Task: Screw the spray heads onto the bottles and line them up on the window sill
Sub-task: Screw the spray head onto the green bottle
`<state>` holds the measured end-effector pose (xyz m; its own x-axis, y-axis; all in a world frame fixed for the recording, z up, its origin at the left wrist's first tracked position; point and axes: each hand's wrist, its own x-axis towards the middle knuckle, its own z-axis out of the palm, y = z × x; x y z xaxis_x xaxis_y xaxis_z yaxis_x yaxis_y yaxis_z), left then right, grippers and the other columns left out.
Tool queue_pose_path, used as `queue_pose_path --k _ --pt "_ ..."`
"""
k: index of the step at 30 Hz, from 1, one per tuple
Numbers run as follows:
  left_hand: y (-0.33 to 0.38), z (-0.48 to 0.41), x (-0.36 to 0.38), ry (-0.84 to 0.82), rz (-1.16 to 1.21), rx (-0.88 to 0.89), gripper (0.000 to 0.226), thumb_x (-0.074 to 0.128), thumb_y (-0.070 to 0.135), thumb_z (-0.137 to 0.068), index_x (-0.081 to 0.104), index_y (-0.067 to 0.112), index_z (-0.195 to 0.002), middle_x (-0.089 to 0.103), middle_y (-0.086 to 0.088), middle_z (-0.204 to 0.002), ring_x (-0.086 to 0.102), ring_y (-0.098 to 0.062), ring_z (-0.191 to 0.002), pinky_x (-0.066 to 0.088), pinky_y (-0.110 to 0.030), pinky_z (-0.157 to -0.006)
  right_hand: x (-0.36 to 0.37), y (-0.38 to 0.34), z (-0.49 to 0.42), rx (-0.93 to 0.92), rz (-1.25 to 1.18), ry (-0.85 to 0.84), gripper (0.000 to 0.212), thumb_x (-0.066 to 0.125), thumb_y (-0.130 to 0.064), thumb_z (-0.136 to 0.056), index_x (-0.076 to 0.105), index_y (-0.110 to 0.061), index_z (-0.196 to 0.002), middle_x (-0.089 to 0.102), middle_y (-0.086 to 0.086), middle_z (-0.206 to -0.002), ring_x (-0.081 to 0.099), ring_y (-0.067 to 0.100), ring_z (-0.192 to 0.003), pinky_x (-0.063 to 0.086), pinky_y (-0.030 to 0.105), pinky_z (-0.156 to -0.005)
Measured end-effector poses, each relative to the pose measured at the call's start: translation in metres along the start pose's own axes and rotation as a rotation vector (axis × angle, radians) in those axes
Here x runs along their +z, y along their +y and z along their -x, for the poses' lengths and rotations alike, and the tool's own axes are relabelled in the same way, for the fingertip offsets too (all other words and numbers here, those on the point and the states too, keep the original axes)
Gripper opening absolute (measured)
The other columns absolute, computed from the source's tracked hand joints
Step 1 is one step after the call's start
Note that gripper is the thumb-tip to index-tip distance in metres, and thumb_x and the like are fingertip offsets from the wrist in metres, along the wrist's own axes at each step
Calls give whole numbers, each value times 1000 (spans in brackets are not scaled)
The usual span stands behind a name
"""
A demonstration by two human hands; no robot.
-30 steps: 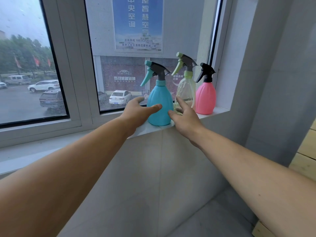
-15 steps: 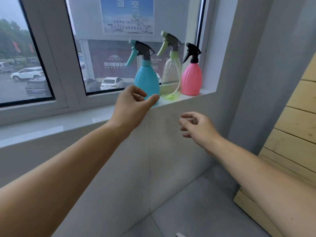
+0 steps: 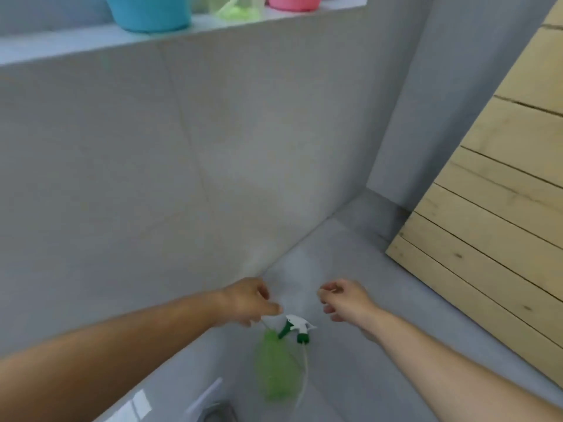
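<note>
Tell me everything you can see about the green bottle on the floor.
The green bottle looks like translucent plastic, blurred, lying on the grey floor near the wall. A white and green spray head with a thin tube sits at its far end; whether it is screwed on is unclear. Neither the left hand nor the right hand clearly touches it.

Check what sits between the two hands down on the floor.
Head view: bare grey floor between left hand and right hand; white-and-green spray head lies just below the gap.
</note>
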<state>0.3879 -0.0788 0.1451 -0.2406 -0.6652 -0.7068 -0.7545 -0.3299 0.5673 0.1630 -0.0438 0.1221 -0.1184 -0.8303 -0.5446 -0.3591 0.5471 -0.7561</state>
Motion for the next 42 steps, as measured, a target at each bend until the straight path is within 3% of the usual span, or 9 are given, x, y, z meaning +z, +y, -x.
queue_pose_path --k 3,7,11,16,22,28,31,36,42 --pt "-29 -31 30 -51 -15 -123 65 76 42 -88 48 12 -138 56 -7 -114 61 -22 -98 58 -35 -86 21 35 -31 58 16 0 17 66 -22 -89 65 -9 -100 63 8 -89 62 20 -73 49 31 -66" --pt "-61 -69 60 -77 23 -245 85 74 48 -87 31 12 -151 52 -4 -113 56 -16 -87 48 -26 -64 50 70 -66 133 34 16 40 71 -32 -85 63 -12 -120 61 6 -105 61 19 -89 44 24 -77" --pt "-78 -97 80 -62 119 -357 105 77 56 -81 20 11 -157 44 -9 -148 53 -25 -120 54 -38 -85 68 98 -93 181 123 23 55 73 -39 -81 59 -17 -129 60 10 -122 60 22 -108 43 21 -85" --pt "-92 -112 103 -134 181 -430 105 80 63 -71 33 16 -152 50 -6 -146 54 -27 -128 53 -42 -87 87 122 -115 190 253 85 67 78 -49 -71 61 -15 -125 61 14 -125 64 27 -107 53 32 -89" --pt "-100 -114 110 -174 193 -400 85 79 62 -66 57 18 -135 67 -5 -127 65 -24 -111 56 -38 -83 100 128 -120 189 300 97 55 80 -39 -73 62 -9 -116 67 9 -113 61 20 -91 43 24 -70" --pt "-96 -102 100 -150 276 -332 69 82 50 -74 52 21 -129 66 -2 -122 67 -21 -109 61 -43 -88 94 122 -114 203 61 51 26 78 -24 -78 74 -6 -96 72 10 -90 64 18 -75 49 26 -64" --pt "-75 -88 87 -166 275 -255 47 83 43 -78 60 24 -114 70 -3 -117 69 -21 -108 61 -41 -82 72 102 -95 173 -10 48 18 73 -23 -83 70 -7 -93 72 13 -94 69 25 -83 55 35 -73" --pt "-19 -50 66 -198 184 -101 44 86 35 -77 67 18 -113 75 -4 -112 74 -21 -102 63 -43 -88 8 54 -55 90 -148 115 14 63 -21 -91 57 -13 -83 76 16 -94 71 22 -79 57 38 -78" --pt "61 15 50 -168 44 71 102 94 42 -48 49 26 -139 68 -2 -127 71 -25 -112 61 -52 -91 -83 -14 14 -92 -233 223 15 60 -26 -93 57 -14 -86 75 16 -99 74 25 -91 57 43 -82"
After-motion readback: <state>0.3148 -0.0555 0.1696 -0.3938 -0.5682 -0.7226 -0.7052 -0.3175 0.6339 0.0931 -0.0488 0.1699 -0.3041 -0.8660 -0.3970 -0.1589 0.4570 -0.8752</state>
